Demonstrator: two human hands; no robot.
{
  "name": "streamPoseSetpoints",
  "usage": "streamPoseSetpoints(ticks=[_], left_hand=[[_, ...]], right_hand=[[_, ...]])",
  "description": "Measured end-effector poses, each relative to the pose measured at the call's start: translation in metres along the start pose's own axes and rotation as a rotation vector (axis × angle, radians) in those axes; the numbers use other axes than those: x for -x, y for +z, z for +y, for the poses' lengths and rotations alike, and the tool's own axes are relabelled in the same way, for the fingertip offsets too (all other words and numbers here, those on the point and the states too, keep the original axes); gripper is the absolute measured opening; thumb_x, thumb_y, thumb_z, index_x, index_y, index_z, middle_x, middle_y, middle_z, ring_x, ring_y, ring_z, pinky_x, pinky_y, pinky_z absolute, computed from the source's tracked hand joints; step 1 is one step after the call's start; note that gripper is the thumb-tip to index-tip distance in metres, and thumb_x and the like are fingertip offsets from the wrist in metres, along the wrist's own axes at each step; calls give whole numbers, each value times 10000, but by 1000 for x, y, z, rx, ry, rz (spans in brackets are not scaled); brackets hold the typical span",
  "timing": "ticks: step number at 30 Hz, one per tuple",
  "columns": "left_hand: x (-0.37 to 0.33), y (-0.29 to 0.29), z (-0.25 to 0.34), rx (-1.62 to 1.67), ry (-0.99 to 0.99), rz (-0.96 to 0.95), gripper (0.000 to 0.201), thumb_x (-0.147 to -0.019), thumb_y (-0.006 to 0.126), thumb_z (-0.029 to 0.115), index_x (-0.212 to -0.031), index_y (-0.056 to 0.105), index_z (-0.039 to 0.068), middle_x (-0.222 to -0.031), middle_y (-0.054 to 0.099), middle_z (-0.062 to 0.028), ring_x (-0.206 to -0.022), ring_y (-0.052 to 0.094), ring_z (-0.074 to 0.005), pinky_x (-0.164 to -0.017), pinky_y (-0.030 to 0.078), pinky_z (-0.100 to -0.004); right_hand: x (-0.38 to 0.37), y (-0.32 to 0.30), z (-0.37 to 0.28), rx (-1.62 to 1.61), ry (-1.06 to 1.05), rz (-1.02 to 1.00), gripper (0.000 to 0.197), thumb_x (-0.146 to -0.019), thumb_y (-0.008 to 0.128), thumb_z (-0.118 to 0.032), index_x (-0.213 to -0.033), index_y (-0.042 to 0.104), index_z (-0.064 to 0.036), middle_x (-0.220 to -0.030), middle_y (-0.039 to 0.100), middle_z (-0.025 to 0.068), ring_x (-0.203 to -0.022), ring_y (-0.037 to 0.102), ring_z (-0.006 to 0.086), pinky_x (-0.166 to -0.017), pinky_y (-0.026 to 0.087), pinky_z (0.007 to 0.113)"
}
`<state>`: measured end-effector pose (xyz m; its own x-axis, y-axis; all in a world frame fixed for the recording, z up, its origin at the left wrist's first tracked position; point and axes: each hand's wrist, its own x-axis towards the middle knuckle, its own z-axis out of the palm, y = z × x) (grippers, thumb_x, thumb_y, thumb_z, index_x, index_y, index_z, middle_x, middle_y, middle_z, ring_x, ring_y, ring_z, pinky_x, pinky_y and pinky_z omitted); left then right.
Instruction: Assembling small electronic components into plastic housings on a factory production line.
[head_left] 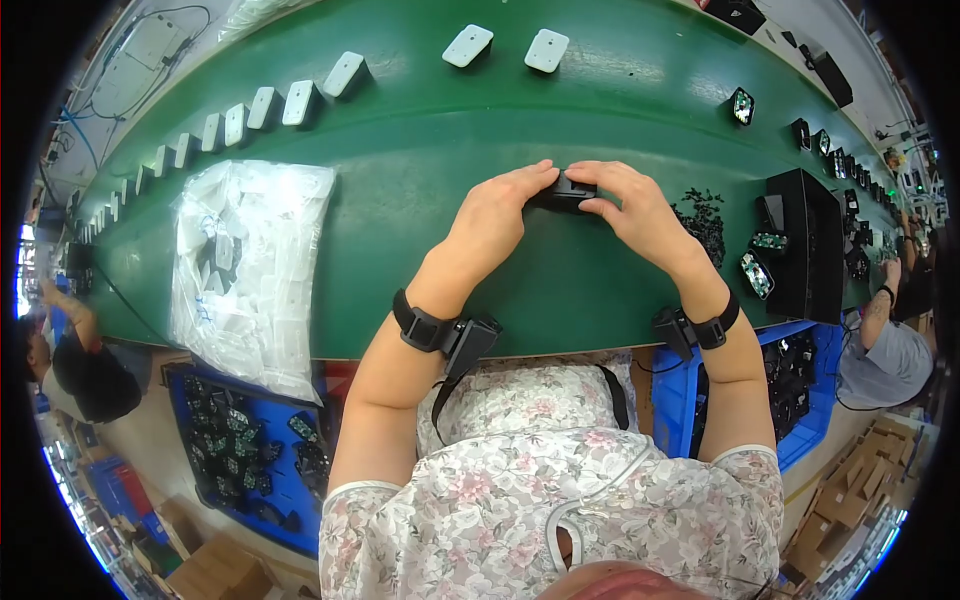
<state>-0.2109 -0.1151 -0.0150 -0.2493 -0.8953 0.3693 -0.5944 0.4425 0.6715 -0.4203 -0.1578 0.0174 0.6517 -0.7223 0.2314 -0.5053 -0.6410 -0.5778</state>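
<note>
A small black plastic housing [562, 196] is held between my two hands over the middle of the green table [420, 270]. My left hand [508, 205] grips its left end, fingertips on the top edge. At the other end, the fingers and thumb of my right hand [628, 205] close around the piece. The hands partly cover it, so its inside cannot be made out. A pile of tiny black parts [703, 226] lies just right of my right hand.
White-topped black units [300, 103] stand in a curved row along the far left. A clear bag of white parts [250, 280] lies left. A black box [808, 245] with circuit-board units [757, 274] beside it is right. Blue bins [825, 400] flank me below the table edge; people sit at both sides.
</note>
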Motion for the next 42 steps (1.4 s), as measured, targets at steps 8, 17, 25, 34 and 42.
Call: streamPoseSetpoints(ticks=[8, 17, 25, 34, 42], left_hand=[[5, -1, 10, -208, 21, -42, 433, -775, 475, -55, -1185, 586, 30, -1269, 555, -126, -1149, 546, -268, -944, 464, -354], [8, -1, 10, -401, 142, -117, 554, -741, 633, 29, -1276, 492, 18, -1322, 502, -134, -1158, 528, -275, -935, 464, -347], [-43, 12, -7, -476, 136, -9, 339, -798, 654, 135, -1086, 553, -14, -991, 609, -151, -899, 579, -315, -794, 488, -357], [-178, 58, -34, 418, -432, -63, 292, -940, 509, 180, -1067, 582, -74, -844, 666, -132, -640, 638, -150, -584, 522, -257], [-231, 77, -38, 550, -708, -283, 314, -963, 482, 232, -1033, 546, -67, -830, 678, -169, -624, 649, -177, -549, 533, -249]], right_hand=[[3, 13, 6, 57, -93, 77, 398, -754, 637, 22, -1140, 611, -72, -1138, 612, 108, -1038, 576, 292, -875, 489, 359], [2, 20, 8, 128, -113, 183, 397, -749, 635, 22, -1131, 619, -85, -1113, 614, 97, -968, 600, 287, -805, 515, 350], [-22, 0, 39, -277, 166, 191, 350, -833, 646, -199, -1149, 600, -55, -1078, 612, 127, -937, 597, 312, -825, 485, 356], [88, -70, 35, 283, 412, 258, 525, -721, 734, -263, -1177, 550, -81, -1059, 552, 129, -986, 539, 312, -838, 459, 380], [111, -47, 35, 338, 386, 282, 214, -716, 685, -52, -909, 593, -47, -917, 533, 61, -882, 518, 265, -742, 455, 362]])
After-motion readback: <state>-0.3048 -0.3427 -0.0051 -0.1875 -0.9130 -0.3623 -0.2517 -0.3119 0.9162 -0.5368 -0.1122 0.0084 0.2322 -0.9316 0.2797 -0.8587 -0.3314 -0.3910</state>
